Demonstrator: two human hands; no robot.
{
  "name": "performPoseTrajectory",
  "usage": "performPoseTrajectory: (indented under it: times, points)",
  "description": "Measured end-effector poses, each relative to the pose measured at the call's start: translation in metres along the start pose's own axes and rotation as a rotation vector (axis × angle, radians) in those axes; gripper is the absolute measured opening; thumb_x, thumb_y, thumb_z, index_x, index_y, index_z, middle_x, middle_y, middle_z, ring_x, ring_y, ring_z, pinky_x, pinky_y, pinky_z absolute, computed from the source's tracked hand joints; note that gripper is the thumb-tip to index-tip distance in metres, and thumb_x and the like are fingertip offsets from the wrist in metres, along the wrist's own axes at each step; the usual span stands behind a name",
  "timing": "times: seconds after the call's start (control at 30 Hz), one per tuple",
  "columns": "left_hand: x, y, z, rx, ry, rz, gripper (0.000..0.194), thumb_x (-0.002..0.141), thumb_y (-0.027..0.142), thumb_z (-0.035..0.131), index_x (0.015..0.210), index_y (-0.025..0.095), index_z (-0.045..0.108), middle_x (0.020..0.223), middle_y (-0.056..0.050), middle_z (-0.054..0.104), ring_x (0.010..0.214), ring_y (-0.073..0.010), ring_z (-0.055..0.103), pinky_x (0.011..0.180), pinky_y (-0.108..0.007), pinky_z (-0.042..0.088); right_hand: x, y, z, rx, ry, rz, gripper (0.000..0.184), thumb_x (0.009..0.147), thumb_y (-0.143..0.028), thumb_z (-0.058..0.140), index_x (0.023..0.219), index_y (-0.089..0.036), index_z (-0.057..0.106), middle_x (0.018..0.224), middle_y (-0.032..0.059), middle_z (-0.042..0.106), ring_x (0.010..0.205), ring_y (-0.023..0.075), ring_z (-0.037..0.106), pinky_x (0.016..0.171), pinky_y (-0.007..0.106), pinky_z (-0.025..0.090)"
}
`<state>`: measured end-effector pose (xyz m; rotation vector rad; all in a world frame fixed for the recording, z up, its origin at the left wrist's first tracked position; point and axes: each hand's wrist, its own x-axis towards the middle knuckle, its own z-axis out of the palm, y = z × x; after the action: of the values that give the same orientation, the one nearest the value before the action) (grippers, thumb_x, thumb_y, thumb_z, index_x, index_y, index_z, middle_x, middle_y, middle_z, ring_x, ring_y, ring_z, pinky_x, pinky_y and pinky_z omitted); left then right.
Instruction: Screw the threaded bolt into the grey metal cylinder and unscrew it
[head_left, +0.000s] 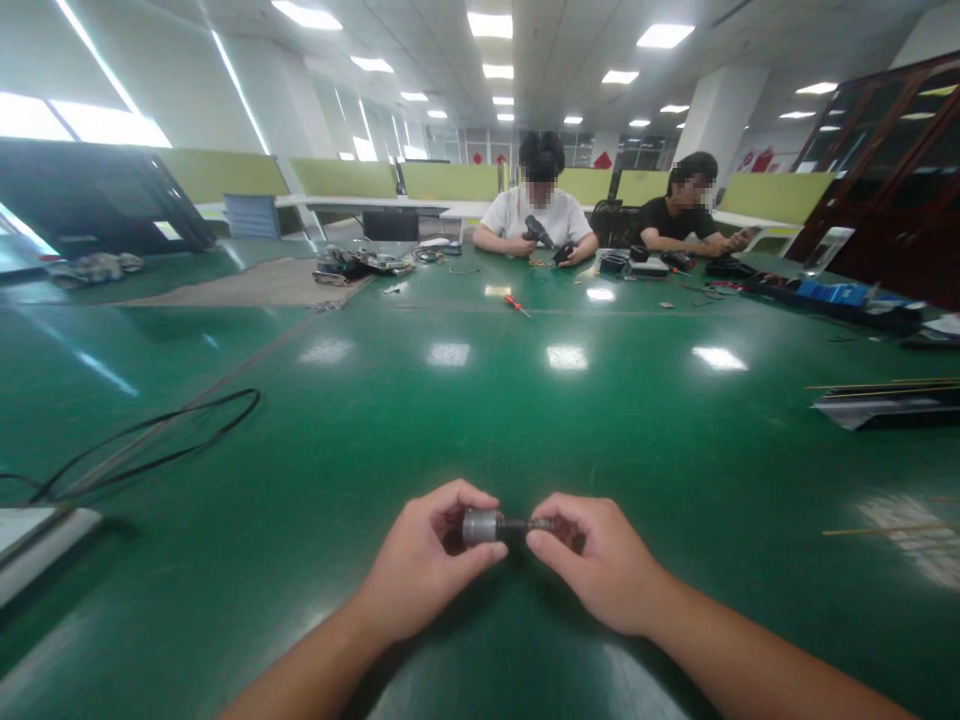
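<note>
Both my hands hold one small metal piece above the green table (480,430): a grey metal cylinder with a thin dark shaft (482,526). It lies level, pointing left to right. My left hand (429,545) is closed around the cylinder, thumb below and fingers above. At the other side, my right hand (596,555) pinches the shaft's end between thumb and fingers. The shaft's middle shows between the two hands. Its far tip is partly hidden by my right fingers, so I cannot tell its exact kind.
An orange-handled screwdriver (516,304) lies farther off on the table. A black cable (187,445) loops at the left, beside a pale flat object (45,545). On the right is a dark metal tray (885,408) with thin rods. Two people (536,215) sit across the table.
</note>
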<state>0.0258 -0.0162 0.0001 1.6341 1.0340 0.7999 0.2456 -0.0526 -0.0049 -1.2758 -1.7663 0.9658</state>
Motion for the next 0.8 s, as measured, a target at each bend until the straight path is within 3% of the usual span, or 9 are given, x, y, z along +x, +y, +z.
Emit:
performPoseTrajectory:
  times: [0.8]
  points:
    - [0.0010, -0.0030, -0.0031, -0.008, 0.001, 0.011, 0.031, 0.075, 0.026, 0.080, 0.099, 0.016, 0.063, 0.091, -0.006, 0.071, 0.082, -0.0203, 0.066, 0.074, -0.030, 0.049, 0.0011, -0.0005, -0.0016, 0.021, 0.002, 0.030, 0.012, 0.088, -0.026, 0.062, 0.080, -0.018, 0.067, 0.063, -0.0033, 0.058, 0.058, 0.0112, 0.051, 0.056, 0.021, 0.038]
